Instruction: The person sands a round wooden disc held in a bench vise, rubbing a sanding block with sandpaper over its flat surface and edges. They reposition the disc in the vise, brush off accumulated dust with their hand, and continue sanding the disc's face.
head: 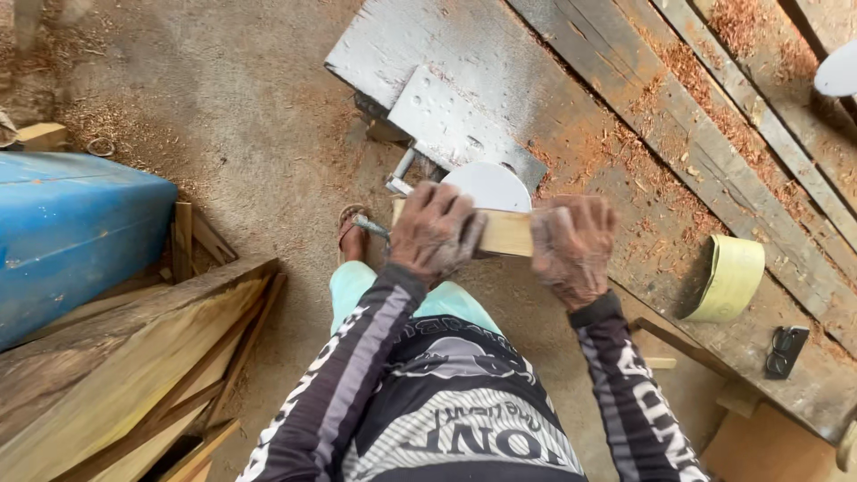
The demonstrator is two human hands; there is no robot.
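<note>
Both hands hold 1 short wooden block (505, 232) flat against the edge of a white sanding disc (489, 185) that stands at the near edge of the bench (643, 170). The left hand (435, 234) is closed over the block's left end, its grip wrapped around the wood, and the right hand (572, 247) is closed over the right end in the same way. The pale middle of the block shows between the 2 hands, lying level and touching the disc's lower rim. A grey metal plate (446, 120) sits just behind the disc on the bench, which is strewn with reddish sawdust. To the right, a roll of yellowish sanding belt (730, 278) rests on the bench, and a small black object (786, 350) lies near it. On the floor at the left lie rough wooden planks (116, 375) beside a blue drum (67, 236). A sandalled foot (353, 234) shows below the left hand.
</note>
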